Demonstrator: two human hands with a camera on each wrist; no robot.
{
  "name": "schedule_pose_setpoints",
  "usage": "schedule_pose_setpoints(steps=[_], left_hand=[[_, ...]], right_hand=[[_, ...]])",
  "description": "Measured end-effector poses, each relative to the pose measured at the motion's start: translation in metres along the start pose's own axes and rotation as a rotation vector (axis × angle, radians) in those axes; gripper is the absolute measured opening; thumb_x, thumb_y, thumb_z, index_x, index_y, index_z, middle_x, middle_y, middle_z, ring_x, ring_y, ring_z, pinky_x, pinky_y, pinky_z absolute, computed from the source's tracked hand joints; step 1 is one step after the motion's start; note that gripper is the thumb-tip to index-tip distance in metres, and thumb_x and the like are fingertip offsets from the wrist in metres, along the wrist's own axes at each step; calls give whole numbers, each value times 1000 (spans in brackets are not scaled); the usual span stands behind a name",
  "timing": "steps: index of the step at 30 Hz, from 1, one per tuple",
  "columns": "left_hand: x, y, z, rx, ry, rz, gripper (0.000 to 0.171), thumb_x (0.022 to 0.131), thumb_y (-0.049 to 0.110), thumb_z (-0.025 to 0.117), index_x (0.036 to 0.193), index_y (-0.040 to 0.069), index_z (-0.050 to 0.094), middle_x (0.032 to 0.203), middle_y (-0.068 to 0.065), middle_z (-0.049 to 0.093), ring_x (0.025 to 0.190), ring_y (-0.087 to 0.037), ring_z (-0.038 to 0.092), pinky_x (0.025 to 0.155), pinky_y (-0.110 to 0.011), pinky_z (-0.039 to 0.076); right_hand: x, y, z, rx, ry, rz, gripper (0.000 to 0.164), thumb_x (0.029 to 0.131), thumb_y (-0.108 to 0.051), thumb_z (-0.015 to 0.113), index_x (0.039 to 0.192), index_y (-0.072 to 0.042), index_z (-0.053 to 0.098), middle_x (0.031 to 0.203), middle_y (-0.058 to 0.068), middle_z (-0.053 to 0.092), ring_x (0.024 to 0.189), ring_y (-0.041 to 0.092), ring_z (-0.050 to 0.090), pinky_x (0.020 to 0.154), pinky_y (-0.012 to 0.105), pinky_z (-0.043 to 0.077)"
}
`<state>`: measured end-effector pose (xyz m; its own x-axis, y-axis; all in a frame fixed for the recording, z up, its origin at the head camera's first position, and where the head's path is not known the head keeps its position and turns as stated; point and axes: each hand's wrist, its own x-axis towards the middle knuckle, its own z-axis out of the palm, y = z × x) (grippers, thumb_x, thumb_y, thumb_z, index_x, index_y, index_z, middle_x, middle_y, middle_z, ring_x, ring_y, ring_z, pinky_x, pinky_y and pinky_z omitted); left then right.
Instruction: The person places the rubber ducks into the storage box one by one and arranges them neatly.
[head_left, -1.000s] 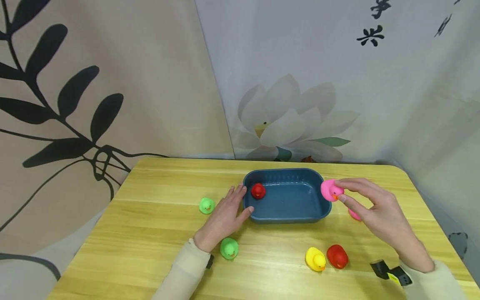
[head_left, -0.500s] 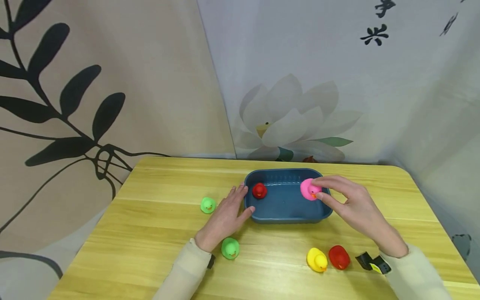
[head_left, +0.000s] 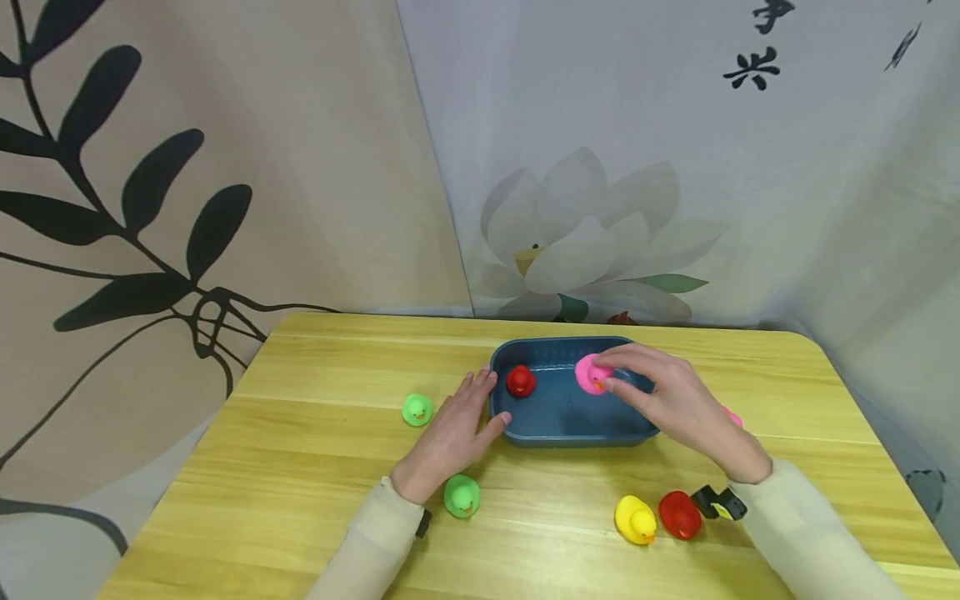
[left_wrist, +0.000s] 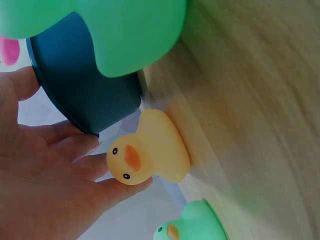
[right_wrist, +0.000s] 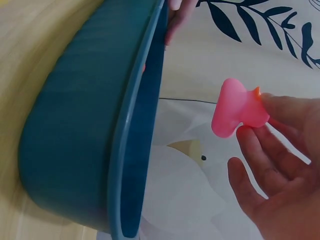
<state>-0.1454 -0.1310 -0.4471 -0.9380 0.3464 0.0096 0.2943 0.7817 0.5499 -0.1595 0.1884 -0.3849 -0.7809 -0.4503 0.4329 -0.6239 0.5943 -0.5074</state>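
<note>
My right hand (head_left: 678,404) pinches a pink rubber duck (head_left: 588,375) between thumb and fingers. In the right wrist view this pink duck (right_wrist: 235,110) is held above the rim of the blue basin (right_wrist: 127,125). The fairly straight fingers of my left hand (head_left: 448,429) rest against the left rim of the basin (head_left: 555,423). Inside the basin, towards its left end, lies a red duck (head_left: 521,381). The left wrist view shows a yellow-orange duck (left_wrist: 160,145) near my left fingers; my hand hides it from the head view.
Green ducks lie left of the basin (head_left: 417,410) and by my left wrist (head_left: 461,497). A yellow duck (head_left: 635,520) and a red duck (head_left: 680,515) sit at the front right. Another pink duck (head_left: 733,417) is mostly hidden behind my right hand. Patterned cloth (head_left: 337,167) hangs behind the table.
My right hand has carried the pink duck leftwards, from the basin's right edge to over its inside. My left hand has stayed at the left rim.
</note>
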Motion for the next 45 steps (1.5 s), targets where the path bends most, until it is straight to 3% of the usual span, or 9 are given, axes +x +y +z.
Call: schedule_pose_setpoints(steps=[11,25,45], left_hand=[[1,0,1,-5,1,-7,71,106,43,57,161,4,34,169,-12,26,156,-35,21,119,-64,27],[0,1,1,2,3,-13,70,106,43,56,161,5,35,169,-11,26,156,-34,21,118,-66,27],[-1,0,0,3,-5,-5,71,106,44,56,162,5,34,170,-10,24,157,-34,20,118,-66,26]], right_hand=[[17,7,14,68,-62,18,31,91,-7,80,121,-14,77,122,0,73,111,22,69,87,43,59],[33,18,32,158,-144,103,29,95,-10,76,124,-10,75,122,4,74,111,25,69,93,52,57],[51,29,61,133,-203,154,25,95,-11,75,121,-9,76,114,4,75,105,28,69,93,52,56]])
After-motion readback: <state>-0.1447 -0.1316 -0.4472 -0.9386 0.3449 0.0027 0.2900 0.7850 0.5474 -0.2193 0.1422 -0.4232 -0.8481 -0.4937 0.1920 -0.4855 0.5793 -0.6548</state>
